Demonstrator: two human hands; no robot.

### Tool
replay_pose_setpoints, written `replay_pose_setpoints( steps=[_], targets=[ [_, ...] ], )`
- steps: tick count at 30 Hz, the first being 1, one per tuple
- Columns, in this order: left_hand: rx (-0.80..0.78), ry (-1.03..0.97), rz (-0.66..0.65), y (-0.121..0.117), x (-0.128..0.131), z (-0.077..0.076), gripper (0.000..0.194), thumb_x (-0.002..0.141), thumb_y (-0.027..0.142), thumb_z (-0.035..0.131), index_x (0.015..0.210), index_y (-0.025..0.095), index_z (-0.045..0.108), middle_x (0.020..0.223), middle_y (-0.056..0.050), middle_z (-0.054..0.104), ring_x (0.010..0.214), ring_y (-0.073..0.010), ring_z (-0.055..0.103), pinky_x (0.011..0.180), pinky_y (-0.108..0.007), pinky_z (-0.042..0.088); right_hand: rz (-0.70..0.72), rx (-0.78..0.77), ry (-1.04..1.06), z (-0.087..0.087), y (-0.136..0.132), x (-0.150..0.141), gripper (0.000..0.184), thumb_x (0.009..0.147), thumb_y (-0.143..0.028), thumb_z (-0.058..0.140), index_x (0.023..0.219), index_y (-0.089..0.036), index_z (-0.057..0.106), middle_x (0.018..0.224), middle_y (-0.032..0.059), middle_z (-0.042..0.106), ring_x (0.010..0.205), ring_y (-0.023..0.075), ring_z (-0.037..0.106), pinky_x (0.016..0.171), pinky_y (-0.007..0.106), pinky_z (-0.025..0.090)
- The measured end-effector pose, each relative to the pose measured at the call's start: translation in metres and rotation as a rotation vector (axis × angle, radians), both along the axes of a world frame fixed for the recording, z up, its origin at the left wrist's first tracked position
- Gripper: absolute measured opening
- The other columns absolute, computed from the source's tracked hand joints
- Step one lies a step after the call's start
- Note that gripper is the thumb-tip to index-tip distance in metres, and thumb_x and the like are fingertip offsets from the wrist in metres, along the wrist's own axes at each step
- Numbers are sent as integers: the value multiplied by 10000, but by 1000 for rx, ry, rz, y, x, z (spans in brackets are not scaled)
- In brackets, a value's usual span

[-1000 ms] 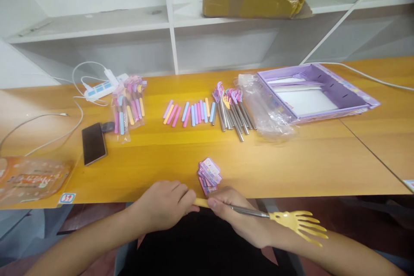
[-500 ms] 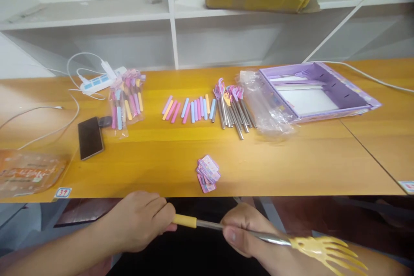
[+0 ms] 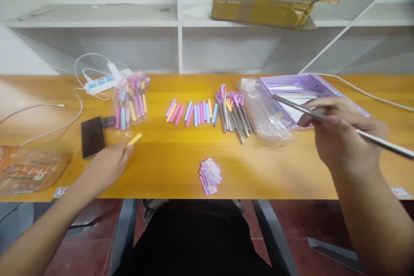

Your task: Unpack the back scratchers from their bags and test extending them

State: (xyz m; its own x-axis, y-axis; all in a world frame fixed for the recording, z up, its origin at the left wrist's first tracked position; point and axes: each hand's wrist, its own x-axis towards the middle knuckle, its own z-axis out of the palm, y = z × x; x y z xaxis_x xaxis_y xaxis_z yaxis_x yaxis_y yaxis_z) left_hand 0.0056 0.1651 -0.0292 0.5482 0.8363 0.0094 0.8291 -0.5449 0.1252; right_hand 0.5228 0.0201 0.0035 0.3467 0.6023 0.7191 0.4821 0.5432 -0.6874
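Hands apart since the earlier frame; yellow sleeve [image 3: 134, 139] now off the rod [image 3: 294, 105]. Left hand [image 3: 108, 159] pinches the sleeve's end near the phone [image 3: 93, 137], left on the worktop [image 3: 274, 172]; fingertips probably suffice for something light. Right hand [image 3: 346, 133] grasps the rod mid-shaft, raised towards the right edge, likely for balance. Loose sleeves [image 3: 196, 115] and piled rods [image 3: 238, 131] lie adjacent, apparently sorted. Cards [image 3: 211, 172] near front edge, handy.

Phone [image 3: 93, 137] beside indistinct dark object [image 3: 109, 121]
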Motion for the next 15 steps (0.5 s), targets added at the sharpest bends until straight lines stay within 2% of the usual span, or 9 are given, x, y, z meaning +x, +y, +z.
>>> replay_pose_setpoints(
  steps=[3,6,8,10,12,15],
  targets=[
    [-38,54,144,28,23,1,365,1101,418,428,1297,189,634,859,-100,758,771,-312,747,716,-364,529,50,111,88,6,27,10,448,814,-382,867,511,-208,586,772,82,701,602,167,620,535,329,443],
    [-54,68,237,62,43,-3,427,1100,381,392,1410,146,567,954,-151,783,845,-349,774,741,-401,541,-93,48,122,-3,47,15,451,777,-230,772,487,-230,426,658,37,617,530,110,497,506,290,343],
    [-35,36,257,84,59,-7,461,1084,342,433,1476,114,512,1043,-188,788,918,-363,785,787,-419,554,-240,-148,23,-18,60,13,436,760,-170,724,549,-252,352,597,-16,525,547,99,437,550,282,330],
    [-19,0,272,100,79,-13,483,1065,302,478,1501,95,485,1126,-222,779,1002,-377,787,843,-438,565,-346,-427,-175,-36,72,7,371,760,-152,719,633,-254,386,599,-39,509,576,114,447,608,283,349],
    [-14,-23,270,109,98,-18,487,1059,291,502,1501,88,484,1168,-239,769,1064,-390,779,886,-456,568,-381,-665,-386,-53,83,-2,262,789,-155,711,723,-249,475,639,-24,570,601,146,498,651,294,372],
    [-22,-27,245,113,116,-25,502,1057,330,530,1498,94,493,1151,-227,774,1089,-393,771,902,-461,569,-344,-839,-616,-74,98,-11,169,858,-157,667,816,-241,527,705,29,644,632,193,549,676,315,382]
  ],
)
